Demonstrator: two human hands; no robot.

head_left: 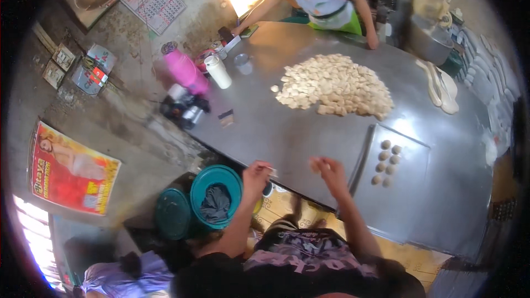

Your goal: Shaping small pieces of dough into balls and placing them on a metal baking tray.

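1. Grey metal covers the table, a broad rounded surface reaching away from the person whose hands I am watching.
2. Both bare hands are raised at the table's near edge, apart from each other, with a stretch of metal showing between them.
3. Left hand: the fingers are drawn together in a narrow pinch. A small pale piece sits at their tips, on the side toward the other hand.
4. Right hand: the fingers are bent and point inward. A small tan piece shows just at their tips, on the side toward the left hand. It is blurred, and I cannot tell whether the fingers grip it or how narrow their gap is.
5. Beyond both hands, well clear of the fingers, lies a wide heap of pale dough pieces, spread loosely across the middle of the table.
6. To the right of the right hand rests a flat metal tray. Eight brownish balls lie on it in two rows, toward its far end.
7. At the far side stands a co-worker in a white and green apron, both hands at the table's edge.
8. Left of the heap stand a white bottle, a pink flask and a clear cup.
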